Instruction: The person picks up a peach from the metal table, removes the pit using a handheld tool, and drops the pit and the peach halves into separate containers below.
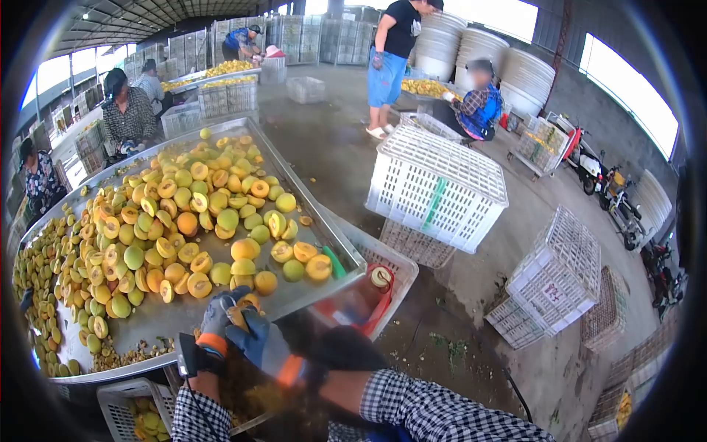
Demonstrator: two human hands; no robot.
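Both my hands wear grey-blue gloves with orange cuffs and meet at the near edge of a metal tray table (pixel 324 221). My left hand (pixel 215 323) is closed around a yellow-orange piece of apricot (pixel 236 317), partly hidden by the gloves. Pressed up against it is my right hand (pixel 259 340), fingers curled; what they grip is hidden. Just beyond the gloves lies a heap of whole and halved apricots (pixel 199 199), some cut faces showing. A green object (pixel 335 262) rests by the tray's right corner.
Below the tray's right side, a white crate (pixel 401 276) contains a red container (pixel 372 313). Another crate (pixel 121 412) with fruit stands below left. Stacked white crates (pixel 434 188) and more crates (pixel 556 269) occupy the floor rightward. Several people work around other fruit tables behind.
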